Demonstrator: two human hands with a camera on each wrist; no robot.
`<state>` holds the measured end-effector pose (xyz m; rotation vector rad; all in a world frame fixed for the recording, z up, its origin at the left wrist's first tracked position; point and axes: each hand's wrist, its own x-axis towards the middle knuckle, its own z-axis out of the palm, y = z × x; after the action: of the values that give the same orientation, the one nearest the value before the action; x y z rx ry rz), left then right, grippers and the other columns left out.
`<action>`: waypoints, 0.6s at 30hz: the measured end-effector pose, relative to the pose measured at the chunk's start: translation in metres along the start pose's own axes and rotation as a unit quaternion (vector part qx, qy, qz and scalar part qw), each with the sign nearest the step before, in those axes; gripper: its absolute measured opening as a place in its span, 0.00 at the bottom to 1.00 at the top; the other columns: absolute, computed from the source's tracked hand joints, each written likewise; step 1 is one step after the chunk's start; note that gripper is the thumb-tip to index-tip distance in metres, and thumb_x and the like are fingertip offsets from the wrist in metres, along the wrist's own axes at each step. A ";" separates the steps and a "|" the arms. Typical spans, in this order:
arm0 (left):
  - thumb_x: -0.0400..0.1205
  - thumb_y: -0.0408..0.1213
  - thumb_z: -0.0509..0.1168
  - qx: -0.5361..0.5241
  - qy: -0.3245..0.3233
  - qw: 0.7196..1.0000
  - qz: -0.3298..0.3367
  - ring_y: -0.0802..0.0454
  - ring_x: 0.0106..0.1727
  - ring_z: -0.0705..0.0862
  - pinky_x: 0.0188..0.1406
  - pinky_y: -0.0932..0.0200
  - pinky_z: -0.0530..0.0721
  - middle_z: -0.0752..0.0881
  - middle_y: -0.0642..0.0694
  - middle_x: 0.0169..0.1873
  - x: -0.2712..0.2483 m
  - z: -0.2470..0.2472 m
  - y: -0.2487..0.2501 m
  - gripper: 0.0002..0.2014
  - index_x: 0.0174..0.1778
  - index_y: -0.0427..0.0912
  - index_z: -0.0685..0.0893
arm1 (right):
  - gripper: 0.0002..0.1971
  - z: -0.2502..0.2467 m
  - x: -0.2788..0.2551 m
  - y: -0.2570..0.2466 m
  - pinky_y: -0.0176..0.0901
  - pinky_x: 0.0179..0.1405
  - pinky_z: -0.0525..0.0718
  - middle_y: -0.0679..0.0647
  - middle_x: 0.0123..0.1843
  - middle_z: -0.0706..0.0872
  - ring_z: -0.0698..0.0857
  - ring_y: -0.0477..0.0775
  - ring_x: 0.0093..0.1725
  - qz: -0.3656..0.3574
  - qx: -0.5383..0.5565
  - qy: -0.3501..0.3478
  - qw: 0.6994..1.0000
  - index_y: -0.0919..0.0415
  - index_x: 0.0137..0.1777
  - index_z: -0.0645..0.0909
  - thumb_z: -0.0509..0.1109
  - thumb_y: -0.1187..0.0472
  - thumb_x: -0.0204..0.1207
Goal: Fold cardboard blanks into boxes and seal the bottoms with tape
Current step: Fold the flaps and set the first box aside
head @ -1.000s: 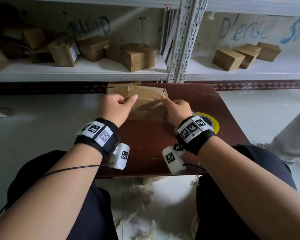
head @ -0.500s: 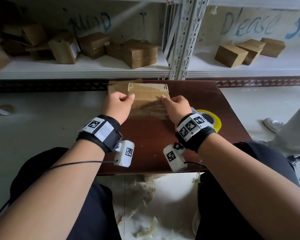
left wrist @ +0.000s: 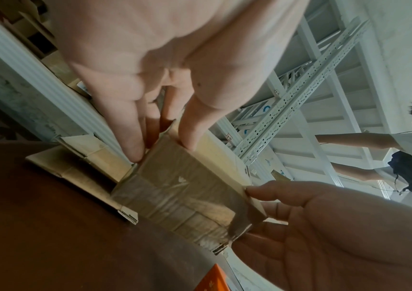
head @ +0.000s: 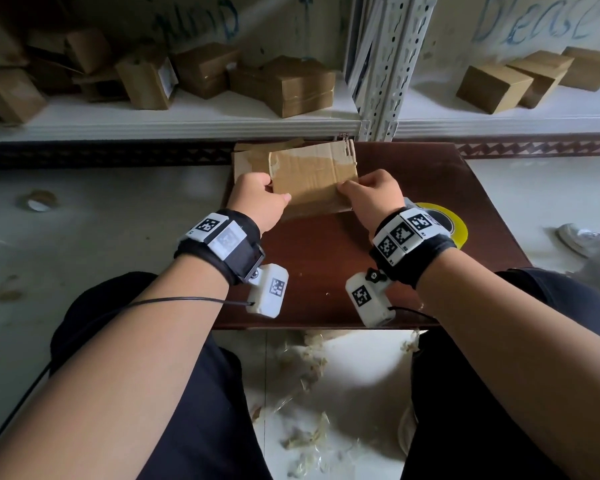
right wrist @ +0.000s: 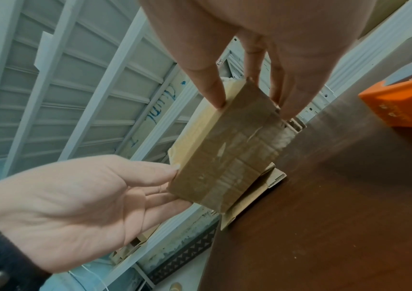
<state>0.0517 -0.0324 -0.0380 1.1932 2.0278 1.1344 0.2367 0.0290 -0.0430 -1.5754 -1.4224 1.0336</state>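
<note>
A small brown cardboard box (head: pixel 312 178), its near face covered with clear tape, is held a little above the dark brown table (head: pixel 326 271). My left hand (head: pixel 260 199) pinches its left end, thumb on top and fingers behind and below (left wrist: pixel 161 149). My right hand (head: pixel 371 195) pinches the right end the same way (right wrist: pixel 253 108). Flat cardboard blanks (head: pixel 250 161) lie on the table under and behind the box. A yellow tape roll (head: pixel 459 230) lies on the table, partly hidden by my right wrist.
An orange tape dispenser (right wrist: pixel 399 104) sits on the table at the right. White shelves (head: pixel 187 123) behind the table carry several folded boxes (head: pixel 298 84). Tape scraps (head: pixel 309 375) litter the floor between my knees. Another person (left wrist: pixel 399 147) stands at the right.
The box has tipped up so its broad face is turned more toward me. Both hands shifted from pressing on it to pinching its two ends.
</note>
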 end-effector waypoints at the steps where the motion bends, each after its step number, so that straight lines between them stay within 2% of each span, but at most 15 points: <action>1: 0.79 0.35 0.77 -0.002 0.003 1.000 0.000 0.35 0.52 0.91 0.55 0.38 0.91 0.93 0.37 0.48 -0.001 0.000 0.001 0.10 0.52 0.34 0.91 | 0.15 0.000 0.001 0.000 0.48 0.42 0.84 0.50 0.44 0.85 0.83 0.49 0.40 0.001 -0.002 -0.001 1.000 0.55 0.53 0.80 0.78 0.49 0.74; 4: 0.77 0.34 0.79 -0.002 -0.002 1.000 -0.012 0.38 0.51 0.92 0.55 0.41 0.92 0.93 0.41 0.46 -0.003 -0.002 0.004 0.09 0.50 0.38 0.90 | 0.16 0.001 0.001 0.002 0.49 0.43 0.85 0.51 0.45 0.86 0.84 0.50 0.40 0.010 -0.007 -0.008 1.000 0.54 0.54 0.79 0.78 0.48 0.74; 7: 0.71 0.38 0.80 -0.022 -0.004 0.999 -0.039 0.41 0.53 0.91 0.57 0.42 0.92 0.91 0.43 0.51 -0.001 -0.002 0.003 0.22 0.61 0.39 0.88 | 0.17 0.002 -0.001 0.002 0.47 0.43 0.84 0.50 0.46 0.85 0.83 0.49 0.41 0.011 -0.006 -0.017 1.000 0.55 0.58 0.80 0.77 0.49 0.75; 9: 0.72 0.35 0.79 -0.032 -0.006 0.998 -0.049 0.40 0.53 0.90 0.58 0.44 0.92 0.89 0.43 0.54 0.001 -0.001 0.003 0.22 0.63 0.40 0.85 | 0.17 0.003 -0.003 0.001 0.47 0.44 0.86 0.50 0.48 0.87 0.86 0.50 0.44 0.001 -0.005 -0.026 1.000 0.55 0.60 0.81 0.77 0.51 0.76; 11: 0.71 0.33 0.75 -0.061 -0.010 0.996 -0.060 0.40 0.44 0.85 0.51 0.48 0.89 0.86 0.43 0.47 0.002 -0.001 0.004 0.14 0.50 0.46 0.83 | 0.15 0.005 -0.007 0.000 0.51 0.51 0.90 0.53 0.50 0.89 0.90 0.55 0.49 -0.007 -0.008 -0.044 0.999 0.56 0.58 0.82 0.77 0.52 0.75; 13: 0.64 0.37 0.69 -0.122 0.004 0.990 -0.078 0.39 0.40 0.81 0.46 0.45 0.85 0.80 0.40 0.38 0.002 -0.002 0.005 0.08 0.36 0.46 0.79 | 0.14 0.005 -0.010 -0.002 0.56 0.55 0.92 0.54 0.50 0.90 0.91 0.57 0.50 -0.003 -0.012 -0.060 0.998 0.56 0.55 0.83 0.76 0.51 0.73; 14: 0.63 0.39 0.67 -0.164 0.013 0.982 -0.089 0.37 0.41 0.83 0.47 0.43 0.86 0.81 0.39 0.37 0.003 -0.001 0.006 0.07 0.34 0.44 0.79 | 0.11 0.005 -0.012 -0.003 0.58 0.55 0.93 0.54 0.49 0.91 0.92 0.58 0.49 0.002 -0.009 -0.067 0.998 0.54 0.52 0.83 0.76 0.51 0.73; 16: 0.64 0.43 0.66 -0.244 0.024 0.961 -0.127 0.41 0.43 0.85 0.51 0.43 0.85 0.85 0.40 0.38 0.004 -0.002 0.007 0.09 0.36 0.43 0.82 | 0.08 0.005 -0.015 -0.005 0.59 0.51 0.94 0.55 0.48 0.93 0.93 0.60 0.47 0.014 -0.003 -0.077 0.997 0.52 0.48 0.85 0.75 0.51 0.74; 18: 0.66 0.51 0.68 -0.294 0.028 0.941 -0.166 0.43 0.49 0.90 0.60 0.41 0.87 0.91 0.45 0.44 0.005 -0.003 0.009 0.14 0.40 0.45 0.88 | 0.11 0.006 -0.017 -0.006 0.56 0.43 0.93 0.58 0.43 0.93 0.93 0.62 0.41 0.020 0.003 -0.083 0.996 0.58 0.48 0.88 0.74 0.51 0.74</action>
<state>0.0512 -0.0262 -0.0289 0.5049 1.6567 1.4590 0.2281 0.0130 -0.0380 -1.5485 -1.5024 1.2157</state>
